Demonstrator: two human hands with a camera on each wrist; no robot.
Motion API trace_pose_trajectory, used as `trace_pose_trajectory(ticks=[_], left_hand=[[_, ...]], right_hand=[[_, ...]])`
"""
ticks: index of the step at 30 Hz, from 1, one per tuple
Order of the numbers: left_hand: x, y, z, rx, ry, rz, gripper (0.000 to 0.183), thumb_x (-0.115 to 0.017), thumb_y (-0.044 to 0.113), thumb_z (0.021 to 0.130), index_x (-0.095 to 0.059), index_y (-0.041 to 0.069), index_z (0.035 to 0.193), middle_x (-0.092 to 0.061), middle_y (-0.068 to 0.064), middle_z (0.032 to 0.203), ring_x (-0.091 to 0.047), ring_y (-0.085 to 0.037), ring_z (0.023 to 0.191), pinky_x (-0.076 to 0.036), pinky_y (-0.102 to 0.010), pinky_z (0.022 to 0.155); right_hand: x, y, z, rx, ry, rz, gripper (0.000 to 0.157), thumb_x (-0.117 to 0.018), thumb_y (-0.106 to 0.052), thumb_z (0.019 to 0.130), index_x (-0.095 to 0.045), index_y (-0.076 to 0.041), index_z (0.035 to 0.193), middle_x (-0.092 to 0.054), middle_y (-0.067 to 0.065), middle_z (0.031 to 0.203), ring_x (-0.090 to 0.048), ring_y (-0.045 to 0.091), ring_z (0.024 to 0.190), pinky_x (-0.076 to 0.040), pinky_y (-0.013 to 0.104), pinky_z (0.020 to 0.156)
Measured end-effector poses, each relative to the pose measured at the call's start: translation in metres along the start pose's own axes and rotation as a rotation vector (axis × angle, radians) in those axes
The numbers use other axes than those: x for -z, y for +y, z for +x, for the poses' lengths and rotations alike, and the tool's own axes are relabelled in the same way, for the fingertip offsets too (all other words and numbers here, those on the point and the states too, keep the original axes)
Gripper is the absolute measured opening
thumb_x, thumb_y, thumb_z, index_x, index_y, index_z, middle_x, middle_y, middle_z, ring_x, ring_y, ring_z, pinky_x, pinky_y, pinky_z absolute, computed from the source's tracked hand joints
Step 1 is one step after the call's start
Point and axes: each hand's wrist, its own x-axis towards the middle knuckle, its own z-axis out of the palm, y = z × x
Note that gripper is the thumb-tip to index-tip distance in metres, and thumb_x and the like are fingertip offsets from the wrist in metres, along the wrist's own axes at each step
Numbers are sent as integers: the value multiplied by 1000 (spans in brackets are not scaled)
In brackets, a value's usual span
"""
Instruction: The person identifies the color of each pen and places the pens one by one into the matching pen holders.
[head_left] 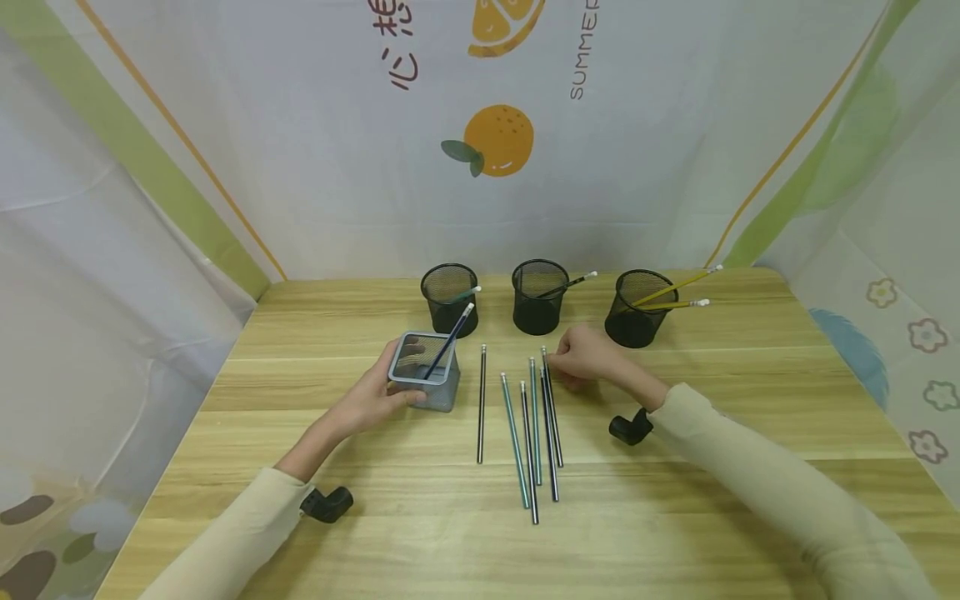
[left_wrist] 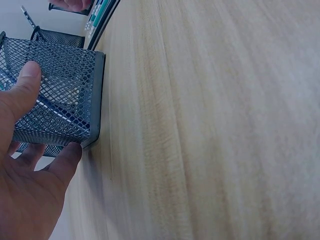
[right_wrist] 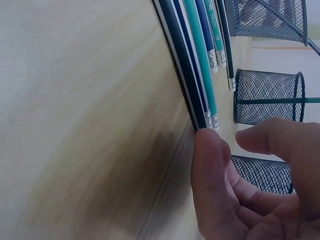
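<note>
My left hand [head_left: 369, 398] grips a square grey mesh pencil holder [head_left: 438, 396] from its left side, and a dark blue pencil [head_left: 452, 337] leans inside it. In the left wrist view the thumb [left_wrist: 27, 82] lies against the mesh. On the wooden table, dark and teal pencils lie roughly side by side, eraser ends away from me. My right hand [head_left: 585, 357] is at the eraser end of the rightmost black pencil [head_left: 553, 408]. In the right wrist view one fingertip [right_wrist: 207, 142] covers that end, while another finger stands apart with a gap between them.
Three round black mesh cups line the table's back: the left cup [head_left: 453, 321] holds a green pencil, the middle cup [head_left: 537, 317] a black one, the right cup [head_left: 632, 329] two yellow ones. Behind them hangs a printed white curtain [head_left: 600, 200]. A single dark pencil [head_left: 482, 408] lies beside the holder.
</note>
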Motion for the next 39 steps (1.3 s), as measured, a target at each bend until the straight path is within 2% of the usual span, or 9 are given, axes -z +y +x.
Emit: trace_pose_trajectory(ticks=[8, 15, 25, 32, 39], left_hand=[[0, -1, 0, -7, 0, -6, 83, -70, -12, 89, -20, 0, 155, -33, -31, 152, -46, -46, 131, -41, -54, 108], [0, -1, 0, -2, -2, 2, 83, -70, -12, 90, -20, 0, 155, -32, -30, 153, -46, -45, 130, -41, -55, 107], [0, -1, 0, -3, -1, 3, 83, -70, -12, 90, -20, 0, 155, -33, -30, 153, -45, -45, 131, -41, -55, 107], [0, -1, 0, -3, 1, 14, 83, -70, -11, 90, -20, 0, 155, -34, -31, 152, -45, -46, 131, -41, -56, 107], [0, 0, 0, 1, -1, 10, 83, -70, -12, 90, -20, -1, 155, -33, -31, 152, -45, -47, 132, -40, -57, 107]], right_hand=[[-5, -4, 8, 17, 0, 6, 43, -63, -14, 94, -61, -4, 52, -62, 3, 51, -65, 17, 47, -58, 28, 49], [-9, -5, 12, -23, -21, 23, 44, -64, -12, 95, -58, -5, 51, -61, 5, 51, -65, 17, 47, -59, 28, 49], [-8, -9, 16, -35, -34, -17, 43, -64, -11, 96, -65, -1, 54, -62, 6, 50, -63, 16, 44, -56, 25, 46], [-7, -10, 17, -53, -34, -22, 43, -63, -8, 94, -61, -3, 51, -61, 6, 49, -63, 16, 44, -55, 24, 44], [-7, -13, 20, -92, -30, -82, 42, -66, -12, 93, -62, -4, 52, -61, 6, 49, -64, 17, 45, -54, 24, 44]])
